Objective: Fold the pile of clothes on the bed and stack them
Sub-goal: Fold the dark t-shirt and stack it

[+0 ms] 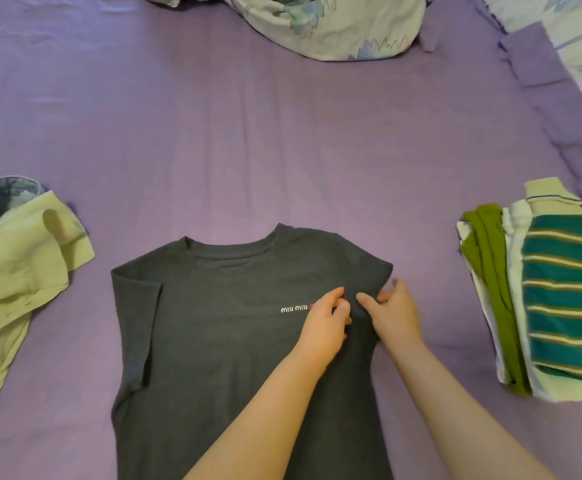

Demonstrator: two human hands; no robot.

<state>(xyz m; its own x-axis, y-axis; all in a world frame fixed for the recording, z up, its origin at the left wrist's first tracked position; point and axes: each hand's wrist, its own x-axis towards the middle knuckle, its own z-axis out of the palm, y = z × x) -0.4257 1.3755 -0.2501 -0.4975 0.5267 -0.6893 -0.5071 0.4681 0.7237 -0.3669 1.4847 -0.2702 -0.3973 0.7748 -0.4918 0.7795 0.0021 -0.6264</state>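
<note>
A dark grey T-shirt (220,327) with small white chest lettering lies flat, front up, on the purple bed sheet (248,150), collar pointing away from me. Both its sleeves are folded in over the body. My left hand (326,318) rests on the chest beside the lettering, fingers curled and pinching the fabric. My right hand (395,315) sits at the shirt's right edge, thumb and fingers gripping the folded-in right sleeve. A stack of folded clothes (539,299), topped by a teal striped piece over a green one, stands at the right.
A crumpled pale yellow-green garment (15,282) lies at the left, with a blue patterned piece (8,192) behind it. A rumpled floral duvet (317,26) spreads across the far side, and more floral bedding (580,46) lies at the far right.
</note>
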